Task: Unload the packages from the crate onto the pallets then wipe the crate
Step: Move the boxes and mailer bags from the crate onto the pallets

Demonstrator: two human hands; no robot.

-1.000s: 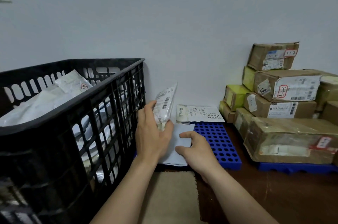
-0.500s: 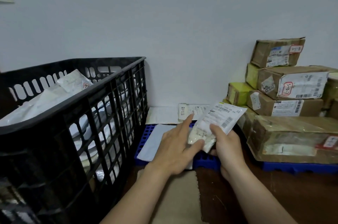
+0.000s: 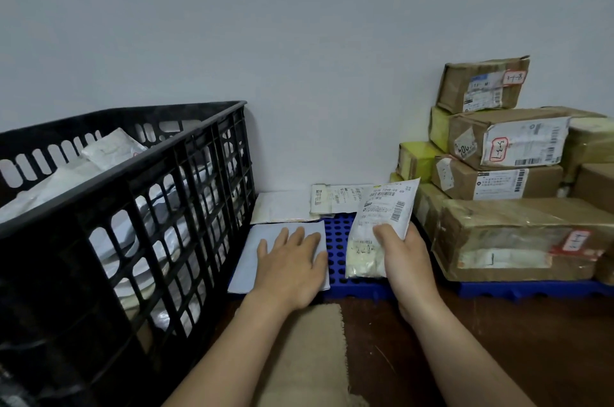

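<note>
A black plastic crate (image 3: 139, 194) stands at the left with several white mailer bags (image 3: 109, 149) inside. My right hand (image 3: 403, 260) grips a white labelled pouch (image 3: 378, 227), holding it upright over the blue perforated pallet (image 3: 337, 250). My left hand (image 3: 292, 263) lies flat, fingers straight, on a pale blue-grey flat mailer (image 3: 262, 257) that rests on the pallet's left part. Behind it, two white flat packages (image 3: 289, 208) (image 3: 339, 197) lie against the wall.
Brown and yellow cardboard boxes (image 3: 505, 174) are stacked on a second blue pallet (image 3: 531, 288) at the right. A beige cloth (image 3: 305, 356) lies on the dark wooden floor in front. The white wall closes off the back.
The pouch passed from my left hand to my right and moved right over the pallet. My left hand let go and came down flat on the blue-grey mailer.
</note>
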